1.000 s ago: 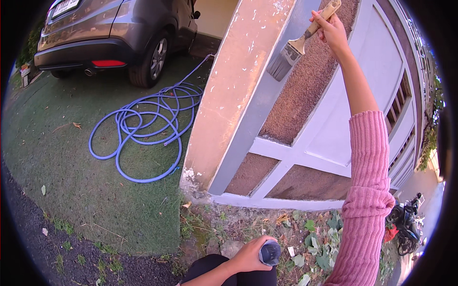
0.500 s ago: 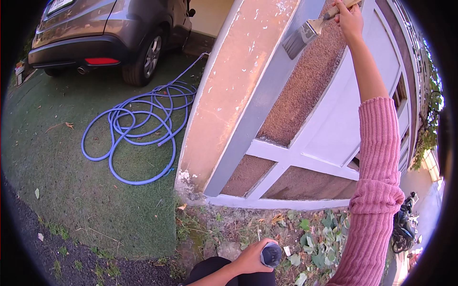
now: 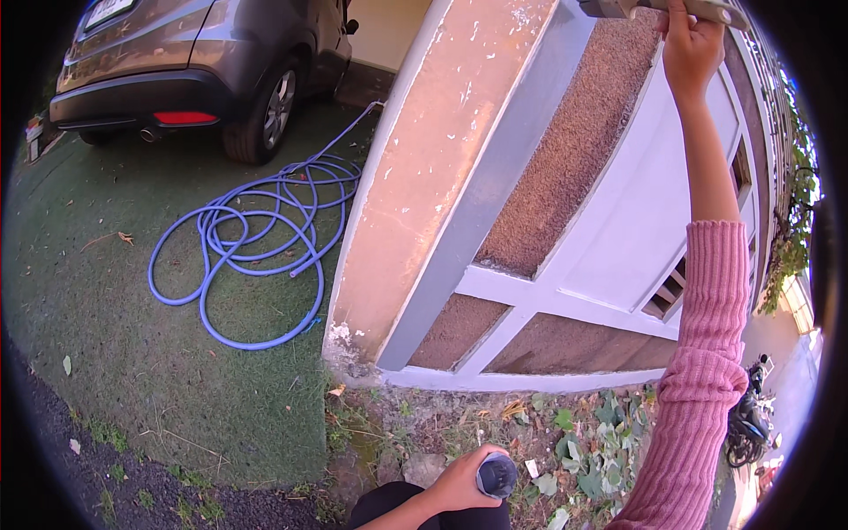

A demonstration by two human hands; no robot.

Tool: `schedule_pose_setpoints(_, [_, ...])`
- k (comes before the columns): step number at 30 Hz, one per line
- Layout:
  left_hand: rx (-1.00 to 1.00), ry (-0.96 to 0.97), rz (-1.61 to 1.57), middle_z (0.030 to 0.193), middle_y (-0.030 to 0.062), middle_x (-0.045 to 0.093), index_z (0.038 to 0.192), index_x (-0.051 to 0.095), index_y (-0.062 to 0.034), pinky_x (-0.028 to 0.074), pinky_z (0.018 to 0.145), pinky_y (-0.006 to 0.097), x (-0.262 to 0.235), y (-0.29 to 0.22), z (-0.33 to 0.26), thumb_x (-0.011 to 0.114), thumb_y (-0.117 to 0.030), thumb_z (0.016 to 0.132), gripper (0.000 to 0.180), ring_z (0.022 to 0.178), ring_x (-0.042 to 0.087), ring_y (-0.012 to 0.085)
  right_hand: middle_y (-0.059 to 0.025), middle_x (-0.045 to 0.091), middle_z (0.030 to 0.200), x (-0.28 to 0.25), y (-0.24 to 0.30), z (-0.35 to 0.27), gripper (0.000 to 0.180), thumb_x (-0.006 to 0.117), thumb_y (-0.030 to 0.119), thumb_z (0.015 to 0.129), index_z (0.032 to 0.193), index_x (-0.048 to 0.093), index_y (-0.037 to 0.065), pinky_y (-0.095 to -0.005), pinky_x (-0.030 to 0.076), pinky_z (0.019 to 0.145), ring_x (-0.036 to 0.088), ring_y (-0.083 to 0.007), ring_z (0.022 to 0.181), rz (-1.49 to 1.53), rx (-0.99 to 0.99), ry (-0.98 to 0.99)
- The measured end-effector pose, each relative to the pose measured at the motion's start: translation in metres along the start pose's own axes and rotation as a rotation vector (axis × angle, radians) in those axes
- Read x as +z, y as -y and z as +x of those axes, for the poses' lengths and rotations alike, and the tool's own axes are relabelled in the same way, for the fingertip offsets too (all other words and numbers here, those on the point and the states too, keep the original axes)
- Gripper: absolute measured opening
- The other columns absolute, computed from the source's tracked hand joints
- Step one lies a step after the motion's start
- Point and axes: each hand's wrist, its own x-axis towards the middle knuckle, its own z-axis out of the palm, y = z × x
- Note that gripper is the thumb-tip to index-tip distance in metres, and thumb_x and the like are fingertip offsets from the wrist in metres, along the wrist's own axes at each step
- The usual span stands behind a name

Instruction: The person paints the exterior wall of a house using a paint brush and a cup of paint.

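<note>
Right hand (image 3: 691, 44), raised to 1 o'clock, is closed around the wooden handle of a flat paintbrush with metal ferrule (image 3: 618, 7), whose head is cut off by the upper rim above the rough brown rendered wall panel (image 3: 574, 150). Left hand (image 3: 459, 481), at 6 o'clock, grips a small dark round container (image 3: 496, 475). Advice: keep bristles flat on the render, strokes short, clear of the white painted trim (image 3: 539, 296). A blue coiled hose (image 3: 256, 238) lies at 9 o'clock.

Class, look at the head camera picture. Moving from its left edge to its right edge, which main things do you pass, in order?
Grey car → coiled blue garden hose → peach-coloured plastered pillar → rough brown wall panel with white frame → pink knitted sleeve → parked motorbike.
</note>
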Motion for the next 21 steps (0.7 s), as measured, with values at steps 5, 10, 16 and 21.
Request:
schedule_pose_setpoints(5, [0.066, -0.001, 0.024, 0.113, 0.0112, 0.057, 0.118, 0.044, -0.0106, 0.042, 0.092, 0.038, 0.000, 0.005, -0.001, 0.079, -0.018, 0.056, 0.072, 0.108, 0.054, 0.0300, -0.0048, 0.064, 0.087, 0.000, -0.006, -0.056, 0.017, 0.065, 0.015, 0.084, 0.094, 0.054, 0.006, -0.0219, 0.047, 0.053, 0.059, -0.0114, 0.061, -0.032, -0.475, 0.352])
schedule_pose_setpoints(10, [0.048, 0.004, 0.027, 0.113, 0.0098, 0.056, 0.117, 0.045, -0.0097, 0.041, 0.093, 0.037, -0.003, -0.003, -0.004, 0.080, -0.014, 0.056, 0.071, 0.108, 0.054, 0.0260, -0.0062, 0.067, 0.087, 0.003, 0.016, -0.100, 0.022, 0.071, 0.014, 0.075, 0.088, 0.054, 0.009, -0.0278, 0.053, 0.063, 0.066, -0.0219, 0.076, -0.080, -0.442, 0.437])
schedule_pose_setpoints(16, [0.047, 0.006, 0.017, 0.113, 0.0111, 0.056, 0.117, 0.045, -0.0094, 0.041, 0.092, 0.038, -0.005, -0.007, -0.006, 0.079, -0.017, 0.056, 0.071, 0.108, 0.054, 0.0295, -0.0071, 0.066, 0.085, -0.004, 0.026, -0.124, 0.022, 0.072, 0.010, 0.074, 0.086, 0.053, 0.008, -0.0275, 0.052, 0.059, 0.066, -0.0224, 0.071, -0.073, -0.460, 0.450])
schedule_pose_setpoints(21, [0.065, 0.006, 0.044, 0.113, 0.0109, 0.056, 0.117, 0.045, -0.0094, 0.041, 0.092, 0.038, -0.005, -0.009, -0.007, 0.079, -0.017, 0.055, 0.071, 0.108, 0.054, 0.0293, -0.0079, 0.064, 0.081, -0.010, 0.040, -0.143, 0.024, 0.072, 0.009, 0.071, 0.086, 0.053, 0.007, -0.0278, 0.051, 0.055, 0.064, -0.0212, 0.065, -0.061, -0.484, 0.490])
